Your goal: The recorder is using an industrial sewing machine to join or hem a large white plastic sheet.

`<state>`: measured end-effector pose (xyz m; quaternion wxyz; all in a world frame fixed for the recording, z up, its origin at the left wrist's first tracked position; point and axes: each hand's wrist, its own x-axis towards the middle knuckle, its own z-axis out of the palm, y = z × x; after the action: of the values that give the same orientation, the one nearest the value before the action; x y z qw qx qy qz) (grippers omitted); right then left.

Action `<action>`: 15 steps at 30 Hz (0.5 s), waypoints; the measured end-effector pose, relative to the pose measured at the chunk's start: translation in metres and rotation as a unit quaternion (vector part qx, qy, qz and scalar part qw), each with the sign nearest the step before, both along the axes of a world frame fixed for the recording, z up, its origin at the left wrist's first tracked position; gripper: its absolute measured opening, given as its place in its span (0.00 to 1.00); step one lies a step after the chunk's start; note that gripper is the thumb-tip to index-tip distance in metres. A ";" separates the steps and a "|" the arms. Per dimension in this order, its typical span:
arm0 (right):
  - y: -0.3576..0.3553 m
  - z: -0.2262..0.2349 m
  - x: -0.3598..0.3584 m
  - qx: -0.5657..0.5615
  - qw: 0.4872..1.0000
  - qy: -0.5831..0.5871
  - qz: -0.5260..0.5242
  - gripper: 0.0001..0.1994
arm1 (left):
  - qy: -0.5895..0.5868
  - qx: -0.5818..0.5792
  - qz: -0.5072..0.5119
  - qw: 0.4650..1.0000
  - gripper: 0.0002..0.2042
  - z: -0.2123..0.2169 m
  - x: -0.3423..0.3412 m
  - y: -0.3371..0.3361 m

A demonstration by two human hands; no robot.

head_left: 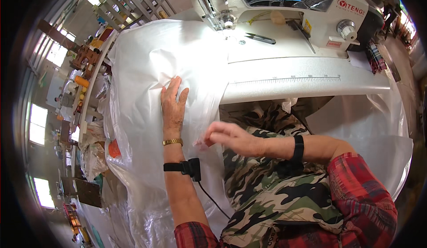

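A large white translucent plastic sheet (138, 92) lies in wrinkled folds under the sewing machine's head and hangs toward me. My left hand (174, 103) rests flat on it, palm down, fingers stretched forward and thumb apart. Nearer to me, my right hand (231, 137) is curled at the right edge of the sheet, its fingers bent together and slightly blurred. The fingertips look whitish, as if seen through the film they pinch. Ahead is the white sewing machine (267, 14), with its needle area (227, 25) brightly lit above the sheet.
Dark thread snips (260, 38) lie on the machine bed. A ruler scale (293, 77) runs along the table's front edge. More plastic film (369, 128) hangs at the right. A cable (213, 201) trails from my left wrist strap. Cluttered shelving (84, 92) stands at the left.
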<state>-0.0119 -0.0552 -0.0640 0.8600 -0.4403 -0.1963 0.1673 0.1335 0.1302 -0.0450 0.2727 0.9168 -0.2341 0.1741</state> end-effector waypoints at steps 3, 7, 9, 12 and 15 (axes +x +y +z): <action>-0.006 -0.023 0.006 -0.021 0.984 0.168 -0.057 0.11 | 0.004 0.005 0.010 1.000 0.29 0.001 -0.002 -0.001; -0.001 -0.047 0.021 -0.091 0.945 0.298 -0.101 0.18 | 0.010 0.007 0.017 1.000 0.29 0.000 -0.003 -0.001; 0.007 -0.055 0.027 -0.122 0.939 0.301 -0.109 0.18 | 0.012 0.000 0.025 1.000 0.29 -0.003 -0.002 -0.001; 0.017 -0.087 0.042 -0.208 0.954 0.206 -0.068 0.16 | 0.005 0.007 0.018 1.000 0.30 -0.003 -0.001 0.000; 0.032 -0.129 0.059 -0.158 0.967 0.199 -0.021 0.14 | 0.003 0.000 0.014 1.000 0.30 0.002 -0.002 -0.006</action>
<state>0.0466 -0.0232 -0.1935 0.8048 -0.5324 0.0166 0.2619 0.1315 0.1244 -0.0434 0.2710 0.9206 -0.2200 0.1749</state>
